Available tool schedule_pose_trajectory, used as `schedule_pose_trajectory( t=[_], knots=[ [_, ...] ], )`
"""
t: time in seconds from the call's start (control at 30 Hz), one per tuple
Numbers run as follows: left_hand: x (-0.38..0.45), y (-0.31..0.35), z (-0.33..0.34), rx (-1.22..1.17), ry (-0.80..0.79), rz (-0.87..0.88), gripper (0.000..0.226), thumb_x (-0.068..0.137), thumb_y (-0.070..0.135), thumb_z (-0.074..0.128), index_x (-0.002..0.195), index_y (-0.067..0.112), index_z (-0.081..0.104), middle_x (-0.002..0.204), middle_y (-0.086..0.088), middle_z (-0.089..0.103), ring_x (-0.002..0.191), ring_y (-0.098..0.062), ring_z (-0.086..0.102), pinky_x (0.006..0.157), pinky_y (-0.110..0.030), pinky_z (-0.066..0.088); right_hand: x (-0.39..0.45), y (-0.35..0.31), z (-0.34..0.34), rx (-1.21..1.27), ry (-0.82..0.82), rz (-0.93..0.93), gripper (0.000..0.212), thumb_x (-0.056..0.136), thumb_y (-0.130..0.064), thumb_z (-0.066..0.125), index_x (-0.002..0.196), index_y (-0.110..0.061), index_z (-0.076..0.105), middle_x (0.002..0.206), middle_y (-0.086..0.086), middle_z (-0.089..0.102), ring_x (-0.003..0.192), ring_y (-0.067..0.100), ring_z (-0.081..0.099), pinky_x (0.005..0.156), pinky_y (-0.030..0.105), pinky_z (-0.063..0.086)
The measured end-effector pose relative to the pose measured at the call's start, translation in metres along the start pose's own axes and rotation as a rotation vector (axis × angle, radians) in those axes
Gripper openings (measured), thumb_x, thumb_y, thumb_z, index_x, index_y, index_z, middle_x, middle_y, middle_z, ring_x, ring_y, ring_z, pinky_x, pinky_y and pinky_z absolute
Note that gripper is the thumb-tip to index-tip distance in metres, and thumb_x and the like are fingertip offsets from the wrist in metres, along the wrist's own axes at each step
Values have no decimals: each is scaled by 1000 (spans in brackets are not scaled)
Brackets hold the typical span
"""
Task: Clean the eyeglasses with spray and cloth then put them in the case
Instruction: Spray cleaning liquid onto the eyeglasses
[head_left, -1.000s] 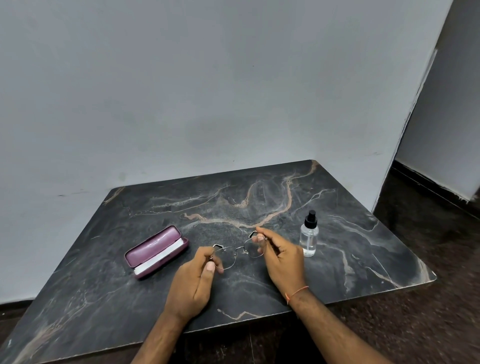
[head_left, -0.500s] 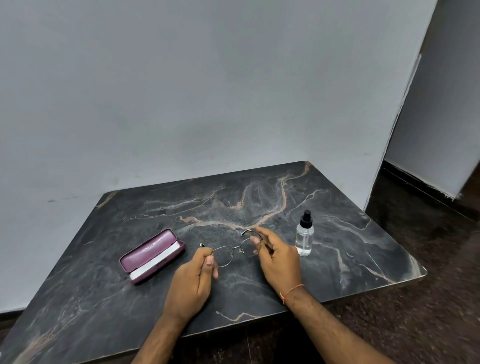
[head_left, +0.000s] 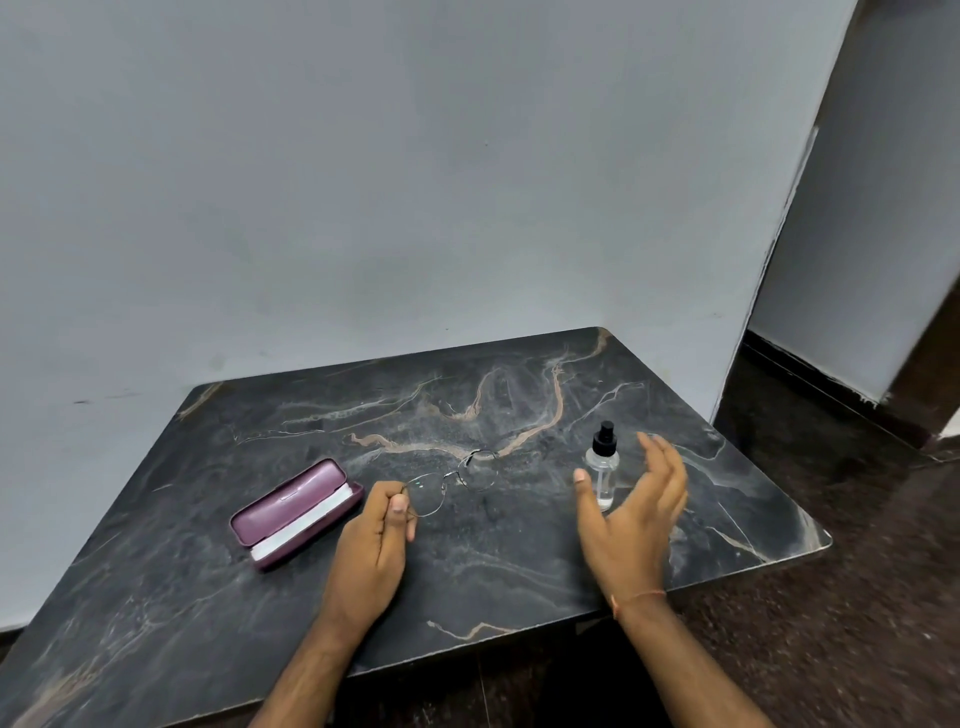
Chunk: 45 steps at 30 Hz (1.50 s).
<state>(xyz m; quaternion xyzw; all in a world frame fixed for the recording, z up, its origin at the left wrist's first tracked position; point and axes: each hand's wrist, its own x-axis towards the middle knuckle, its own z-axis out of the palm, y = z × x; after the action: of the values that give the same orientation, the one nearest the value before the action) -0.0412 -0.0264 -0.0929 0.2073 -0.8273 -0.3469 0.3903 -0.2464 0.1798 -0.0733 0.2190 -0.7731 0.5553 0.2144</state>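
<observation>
Right hand (head_left: 631, 525) has let go, now spread open around the clear black-capped spray bottle (head_left: 602, 467).
Left hand (head_left: 376, 540) pinches the thin wire-framed eyeglasses (head_left: 452, 480), left of the bottle.

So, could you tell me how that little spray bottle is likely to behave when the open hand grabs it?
The spray bottle stands tall and narrow, so a sideways knock from the right hand would probably tip it. Its round body may then roll. It looks small and clear, likely light.
</observation>
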Motion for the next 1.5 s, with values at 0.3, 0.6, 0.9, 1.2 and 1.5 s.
schedule_pose_trajectory(
  t=[0.3, 0.6, 0.9, 1.2, 1.5],
  knots=[
    [1, -8, 1, -17, 95, -39, 31, 116, 50, 33, 101, 30, 51, 73, 0, 59, 53, -5, 47, 52, -19, 39, 17, 1, 2, 155, -347, 220, 91, 90, -43, 84, 155, -60, 22, 123, -11, 79, 95, 2, 75, 78, 26, 56],
    [1, -6, 1, 1, 99, -36, 29, 117, 50, 33, 101, 34, 51, 72, 6, 60, 55, -7, 50, 56, -18, 40, -12, -21, 4, 1105, -830, 517, 64, 102, -32, 66, 153, -60, 40, 101, 24, 65, 62, 36, 68, 61, 43, 59],
    [1, -4, 1, 1, 124, -46, 28, 117, 49, 33, 99, 36, 49, 70, 10, 57, 56, -7, 49, 57, -19, 40, -32, -43, 24, 721, -836, 291, 70, 103, -43, 69, 153, -71, 30, 103, 5, 70, 58, 37, 75, 49, 37, 61],
    [3, -14, 2, -50, 114, -71, 33, 117, 56, 32, 102, 33, 50, 70, 8, 56, 53, -5, 46, 54, -27, 40, -23, -60, 29, 130, -650, -190, 70, 101, -54, 64, 156, -70, 25, 123, -32, 65, 72, 3, 67, 69, 15, 52],
    [4, -18, 4, -98, 111, -86, 34, 117, 58, 32, 104, 32, 51, 71, 6, 56, 53, -6, 45, 55, -27, 39, -23, -69, 24, 71, -637, -287, 61, 107, -51, 48, 160, -66, 20, 130, -29, 59, 98, 11, 67, 73, 20, 54]
  ],
)
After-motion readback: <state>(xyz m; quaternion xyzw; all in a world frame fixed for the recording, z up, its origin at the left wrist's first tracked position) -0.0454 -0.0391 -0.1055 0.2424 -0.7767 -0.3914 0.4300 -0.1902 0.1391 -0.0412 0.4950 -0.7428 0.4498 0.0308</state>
